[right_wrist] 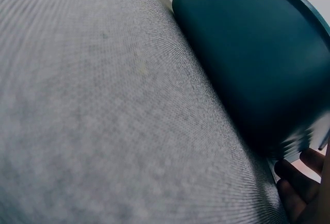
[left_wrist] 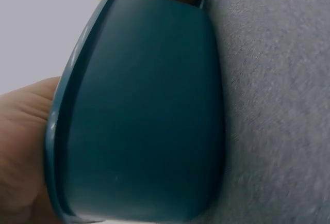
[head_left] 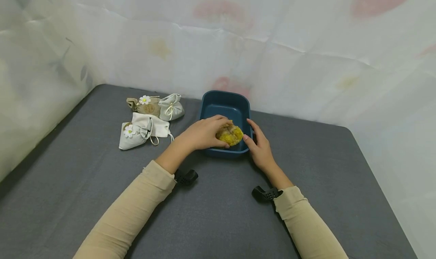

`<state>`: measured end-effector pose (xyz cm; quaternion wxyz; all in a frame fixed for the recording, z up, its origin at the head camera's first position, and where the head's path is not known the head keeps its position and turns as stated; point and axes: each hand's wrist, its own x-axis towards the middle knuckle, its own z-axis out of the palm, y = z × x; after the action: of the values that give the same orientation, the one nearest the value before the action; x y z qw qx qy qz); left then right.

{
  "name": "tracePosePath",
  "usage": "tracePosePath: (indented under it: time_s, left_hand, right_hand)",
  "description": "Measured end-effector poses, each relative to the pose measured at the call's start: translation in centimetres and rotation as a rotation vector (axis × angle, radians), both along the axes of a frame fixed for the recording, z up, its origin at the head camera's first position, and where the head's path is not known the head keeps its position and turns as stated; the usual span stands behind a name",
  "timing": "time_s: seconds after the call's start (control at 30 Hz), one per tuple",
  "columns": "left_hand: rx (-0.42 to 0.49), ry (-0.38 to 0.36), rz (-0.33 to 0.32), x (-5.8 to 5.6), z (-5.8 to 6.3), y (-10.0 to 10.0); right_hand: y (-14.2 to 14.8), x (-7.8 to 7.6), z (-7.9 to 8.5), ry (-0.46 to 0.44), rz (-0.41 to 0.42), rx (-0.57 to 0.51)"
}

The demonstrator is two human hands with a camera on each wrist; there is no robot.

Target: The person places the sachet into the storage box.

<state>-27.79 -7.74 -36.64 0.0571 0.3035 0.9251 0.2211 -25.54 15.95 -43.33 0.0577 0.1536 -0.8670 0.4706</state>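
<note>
A deep blue rectangular bin [head_left: 220,152] stands on the grey table. Over its near half, my left hand [head_left: 207,133] holds a yellow, bumpy-looking lump with greyish patches [head_left: 232,135] between thumb and fingers; its exact kind is unclear. My right hand [head_left: 261,149] is at the bin's right wall, fingers along the outside and thumb over the rim, close to the lump. In the left wrist view the bin's outer wall [left_wrist: 139,105] hides most of the left hand. Fingertips of the right hand [right_wrist: 299,188] show beside the bin's corner in the right wrist view.
Left of the bin lie several small drawstring pouches: a brown one [head_left: 150,107] with a white flower, a light grey one [head_left: 172,108], and a pale one [head_left: 133,134] with a flower near the front. A pale patterned cloth [head_left: 272,70] hangs behind the table.
</note>
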Motion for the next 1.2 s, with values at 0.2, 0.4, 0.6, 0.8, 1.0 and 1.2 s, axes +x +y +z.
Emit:
tracePosePath:
  time_s: [0.2,0.4,0.6,0.8,1.0,1.2]
  left_hand:
    - [0.148,0.13,0.095,-0.9,1.0,-2.2]
    - [0.317,0.347,0.343,-2.4,1.5,-6.4]
    - [0.237,0.159,0.482,-3.5,-0.1,-9.7]
    - [0.103,0.072,0.475,-4.2,-2.0,-10.5]
    - [0.035,0.065,0.46,-4.7,-2.6,-10.6]
    - [0.071,0.094,0.459,-4.8,-3.1,-10.7]
  right_hand:
    - [0.0,0.0,0.0,0.006,0.01,-0.003]
    - [-0.1,0.0,-0.1,0.026,0.017,-0.013]
    - [0.0,0.0,-0.2,0.048,0.028,-0.017]
    - [0.1,-0.1,-0.4,0.026,0.026,-0.013]
    - [0.2,-0.3,-0.4,0.022,0.021,-0.007]
    - [0.2,-0.2,-0.6,0.025,0.028,-0.017]
